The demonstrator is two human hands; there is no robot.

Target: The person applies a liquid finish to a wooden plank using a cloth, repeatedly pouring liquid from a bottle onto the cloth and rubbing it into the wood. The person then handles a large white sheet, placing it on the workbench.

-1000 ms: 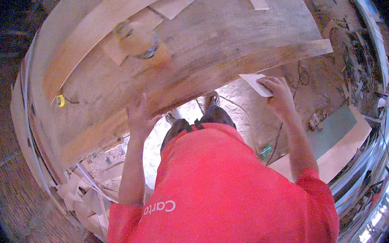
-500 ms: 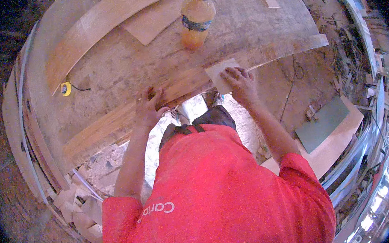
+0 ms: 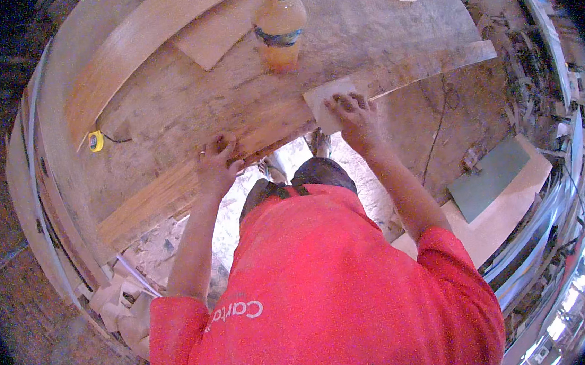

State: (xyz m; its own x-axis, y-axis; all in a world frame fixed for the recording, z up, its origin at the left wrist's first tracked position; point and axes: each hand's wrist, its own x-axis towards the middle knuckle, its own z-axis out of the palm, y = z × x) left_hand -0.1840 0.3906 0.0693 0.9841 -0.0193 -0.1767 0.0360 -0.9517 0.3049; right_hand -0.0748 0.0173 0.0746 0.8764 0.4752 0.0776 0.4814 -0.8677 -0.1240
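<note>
Along the desk's (image 3: 181, 102) near edge, a pale sheet (image 3: 320, 105) is held in the right grip (image 3: 358, 122).
By the left grip (image 3: 218, 167), fingers loosely spread, a wooden strip (image 3: 270, 122) is touched.

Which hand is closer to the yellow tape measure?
Left. The left hand is right of the yellow tape measure and nearer the body; the right hand is much farther right.

We classify this place as a woodworking workshop: we see a stained worktop (image 3: 390, 31) bearing a wood strip (image 3: 151, 200) and tape measure (image 3: 96, 141), with offcuts (image 3: 116, 300) lying beside it.
</note>
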